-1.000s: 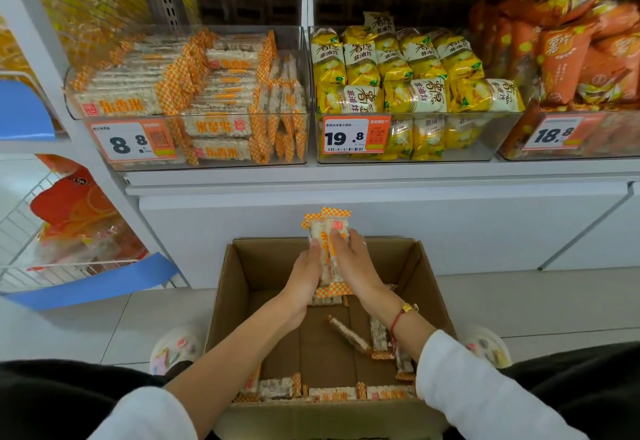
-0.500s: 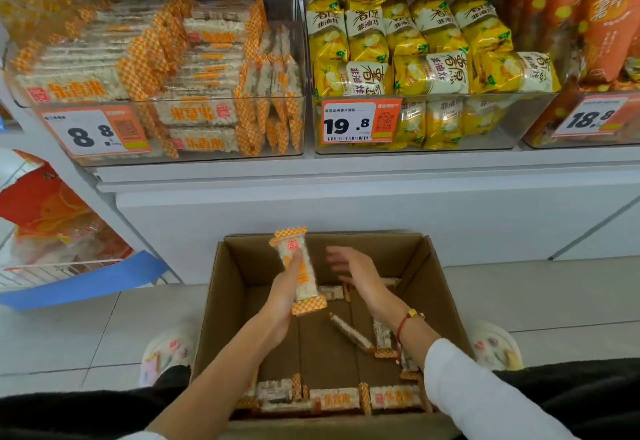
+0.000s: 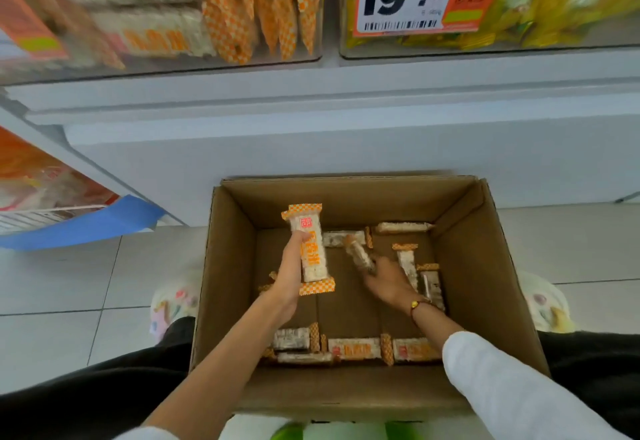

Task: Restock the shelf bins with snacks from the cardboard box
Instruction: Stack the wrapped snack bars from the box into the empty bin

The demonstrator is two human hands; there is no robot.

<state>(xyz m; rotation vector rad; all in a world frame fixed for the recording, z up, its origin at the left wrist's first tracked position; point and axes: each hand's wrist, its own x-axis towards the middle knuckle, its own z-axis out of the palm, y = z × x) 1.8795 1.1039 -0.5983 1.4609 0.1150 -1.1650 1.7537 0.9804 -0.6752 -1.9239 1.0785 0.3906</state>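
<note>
Snack packs lie scattered on the floor of the cardboard box [image 3: 485,266]. Your left hand [image 3: 291,277] grips one pack [image 3: 310,249] upright above the box. Your right hand [image 3: 384,280] reaches down at a tilted pack [image 3: 360,254], its long axis running away from you; blur hides whether those fingers have closed.

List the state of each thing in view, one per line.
Cardboard box: open, nearly emptied.
Left hand: grips a snack pack, upright above the box.
Right hand: down in the box, closing on a loose pack.
Shelf bin: well stocked.
</note>
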